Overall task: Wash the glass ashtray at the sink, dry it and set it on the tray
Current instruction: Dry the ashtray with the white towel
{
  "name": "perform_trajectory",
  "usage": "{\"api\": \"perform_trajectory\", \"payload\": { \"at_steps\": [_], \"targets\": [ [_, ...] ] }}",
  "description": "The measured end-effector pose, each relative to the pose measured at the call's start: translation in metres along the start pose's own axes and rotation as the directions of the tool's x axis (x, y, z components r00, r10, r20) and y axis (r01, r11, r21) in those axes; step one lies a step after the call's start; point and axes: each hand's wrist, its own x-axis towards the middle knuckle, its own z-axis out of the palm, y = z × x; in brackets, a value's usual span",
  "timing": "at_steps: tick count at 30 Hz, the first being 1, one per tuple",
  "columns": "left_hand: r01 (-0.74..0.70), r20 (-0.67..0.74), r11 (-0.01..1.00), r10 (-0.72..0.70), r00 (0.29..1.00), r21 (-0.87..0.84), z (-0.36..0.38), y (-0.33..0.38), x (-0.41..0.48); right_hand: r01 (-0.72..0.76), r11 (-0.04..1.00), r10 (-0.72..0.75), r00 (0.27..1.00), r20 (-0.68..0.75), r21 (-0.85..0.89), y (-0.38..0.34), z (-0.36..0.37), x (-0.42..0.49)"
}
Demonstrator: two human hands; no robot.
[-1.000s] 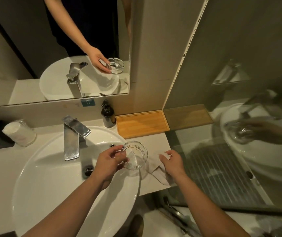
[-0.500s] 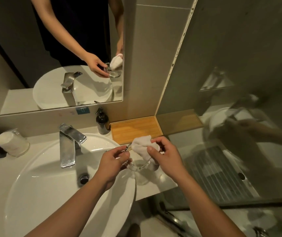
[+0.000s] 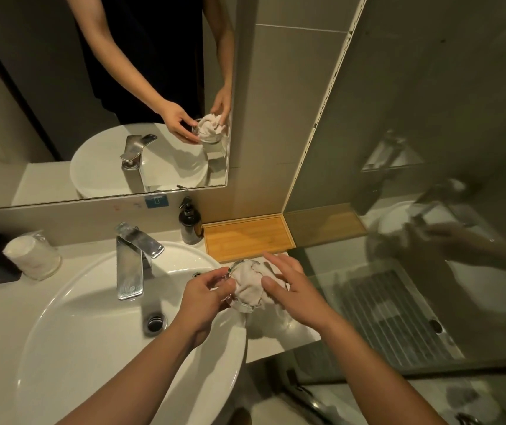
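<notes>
Left hand [image 3: 204, 294] curled around the near-left side of the clear, round glass ashtray [image 3: 243, 305], thumb and fingers closed on its rim; ashtray held in the air, tilted, above the right edge of the white oval ceramic basin [image 3: 92, 338] and the adjoining pale countertop [image 3: 279, 338]. Right hand [image 3: 294, 294] placed directly against the ashtray from the right, fingers slightly spread and extended, thumb pressing a crumpled white cloth [image 3: 250, 285] down into the ashtray bowl. Cloth bunched between the thumb of the right hand and the fingertips of the left, filling most of the bowl and spilling over the rim toward the right palm. Only the far rim and the near lower edge of the glass visible; remainder covered by cloth and fingers.

Beyond the right fingertips, near but apart: rectangular light-wood tray [image 3: 247, 237] lying flat against the wall. Just left of the tray: dark pump bottle [image 3: 190, 223]. Well to the left of the left knuckles: chrome square-bodied tap [image 3: 133, 260], with the round metal drain [image 3: 154, 323] below it. At the far left: wrapped upturned tumbler [image 3: 32, 256] on the countertop.
</notes>
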Motion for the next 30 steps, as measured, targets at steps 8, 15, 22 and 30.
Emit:
{"api": "perform_trajectory", "payload": {
  "at_steps": [8,15,22,30],
  "targets": [
    [-0.020,0.036,0.999,0.019,0.999,0.036,0.007,0.007,-0.007,-0.092,0.988,0.071,0.984,-0.164,-0.122,-0.005,0.027,0.007],
    [0.008,0.042,1.000,-0.008,0.999,-0.005,0.006,0.010,-0.012,-0.135,0.986,0.154,0.960,-0.235,0.098,-0.001,0.030,0.013],
    [0.143,0.140,0.990,-0.144,0.980,0.020,0.006,0.026,-0.018,-0.132,0.977,0.167,0.961,-0.221,0.166,-0.001,0.028,0.013],
    [0.101,0.097,0.987,-0.113,0.989,0.125,0.010,0.029,-0.017,-0.129,0.982,0.159,0.958,-0.237,0.137,-0.006,0.034,0.011]
  ]
}}
